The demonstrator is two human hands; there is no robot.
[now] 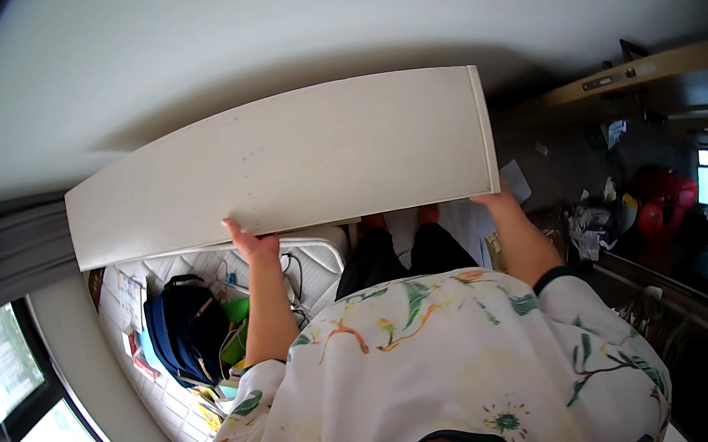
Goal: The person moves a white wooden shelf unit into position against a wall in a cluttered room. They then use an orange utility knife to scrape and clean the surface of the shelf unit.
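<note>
A long off-white wooden panel-like piece, perhaps a shelf or the side of a cabinet, spans the view in front of me close to the wall. A raised strip edges its right end, and small dark marks dot its face. My left hand grips its near edge left of the middle, thumb up on the face and fingers hidden beneath. At the near right corner, my right hand holds the same edge, its fingers mostly out of sight under it. What lies below the piece is hidden.
On the left, a white quilted mattress bears a dark blue backpack and a green bag. Beyond are a grey curtain and a window. At right stand a wooden shelf, a red object and crumpled plastic.
</note>
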